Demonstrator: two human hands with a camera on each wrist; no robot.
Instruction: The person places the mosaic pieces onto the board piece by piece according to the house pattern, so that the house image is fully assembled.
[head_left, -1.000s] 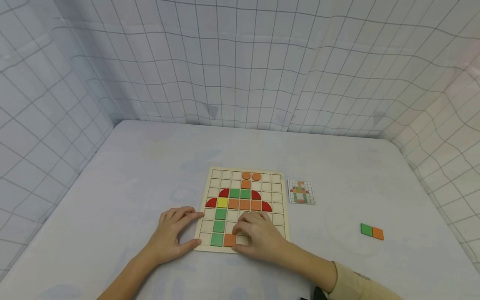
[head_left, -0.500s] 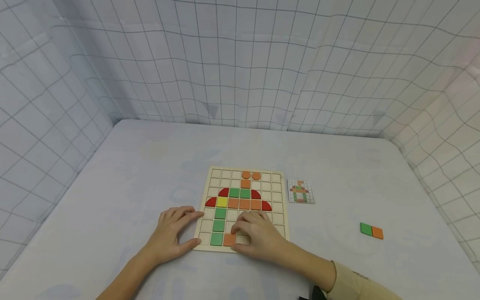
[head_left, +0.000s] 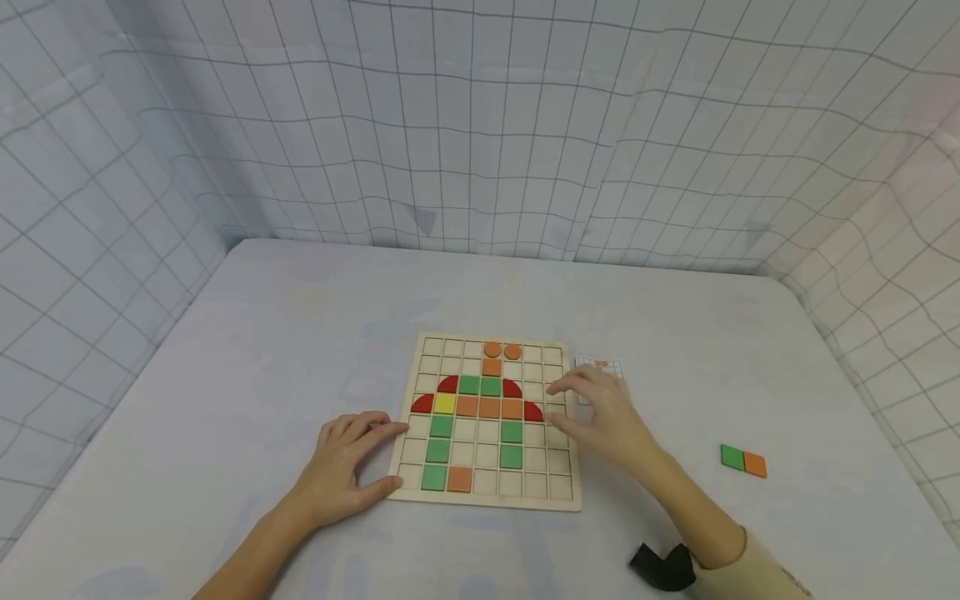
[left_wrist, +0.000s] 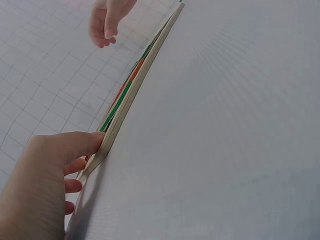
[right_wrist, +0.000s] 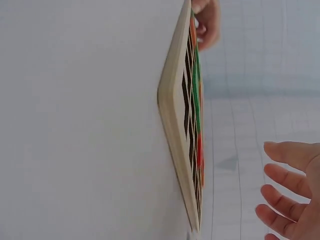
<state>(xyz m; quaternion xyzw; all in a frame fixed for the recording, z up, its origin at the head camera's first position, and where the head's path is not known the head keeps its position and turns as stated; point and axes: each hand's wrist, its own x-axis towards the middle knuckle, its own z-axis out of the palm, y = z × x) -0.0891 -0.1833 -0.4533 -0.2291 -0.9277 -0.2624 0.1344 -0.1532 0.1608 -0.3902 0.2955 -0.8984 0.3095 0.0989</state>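
Note:
A square wooden grid board (head_left: 525,490) lies on the table, with coloured tiles set in its cells. Green squares, orange squares, a yellow square (head_left: 445,404), red quarter-rounds and two orange discs (head_left: 502,351) form a figure. In the bottom row, an orange square tile (head_left: 460,480) sits beside a green one (head_left: 433,478). My left hand (head_left: 341,467) rests at the board's left edge, thumb near the lower corner and fingers spread. Above the board's right side, my right hand (head_left: 603,421) has its thumb and fingers parted and holds nothing. It partly hides a small pattern card (head_left: 611,365).
One green tile (head_left: 732,457) and one orange tile (head_left: 755,464) lie side by side on the table (head_left: 315,325) at the right. A black object (head_left: 663,568) shows beside the right forearm. Grid-patterned curtains (head_left: 480,150) enclose the back and sides.
My right hand has left the bottom-row orange tile and moved up and right, over the board's right side and the card. Green tiles below it are uncovered. My left hand stays put.

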